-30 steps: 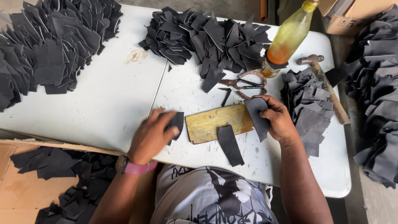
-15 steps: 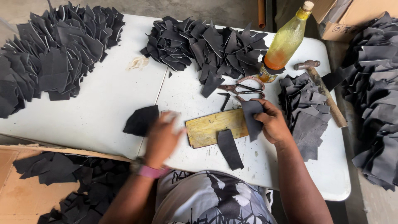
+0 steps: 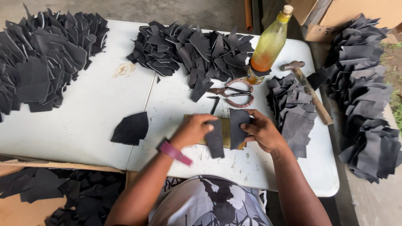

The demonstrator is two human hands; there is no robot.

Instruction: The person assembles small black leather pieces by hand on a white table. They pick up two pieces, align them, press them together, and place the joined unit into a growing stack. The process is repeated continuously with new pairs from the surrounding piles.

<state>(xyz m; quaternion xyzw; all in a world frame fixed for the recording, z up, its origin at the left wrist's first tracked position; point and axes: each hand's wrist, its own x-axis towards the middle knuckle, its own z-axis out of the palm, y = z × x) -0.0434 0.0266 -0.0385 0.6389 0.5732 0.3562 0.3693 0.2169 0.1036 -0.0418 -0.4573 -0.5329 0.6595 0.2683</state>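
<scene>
My left hand [image 3: 193, 130] rests on a yellowish wooden block [image 3: 226, 132] near the front of the white table [image 3: 83, 125] and grips a dark leather piece [image 3: 215, 141] that lies across the block. My right hand [image 3: 261, 132] holds a second dark leather piece [image 3: 238, 127] upright over the block's right end. The two pieces sit side by side, almost touching. A single loose dark piece [image 3: 131, 129] lies flat on the table to the left of my left hand.
Heaps of dark leather cut-outs lie at far left [image 3: 39, 62], back centre [image 3: 192, 48], right of my hands [image 3: 293, 111] and beyond the table's right edge [image 3: 364, 104]. Scissors [image 3: 234, 93], a yellow bottle [image 3: 268, 44] and a hammer [image 3: 310, 90] stand behind. A cardboard box of scraps [image 3: 50, 196] sits at lower left.
My left hand dropped a dark piece on the table to the left, then came back to the block and took hold of the piece lying across it. My right hand kept its piece.
</scene>
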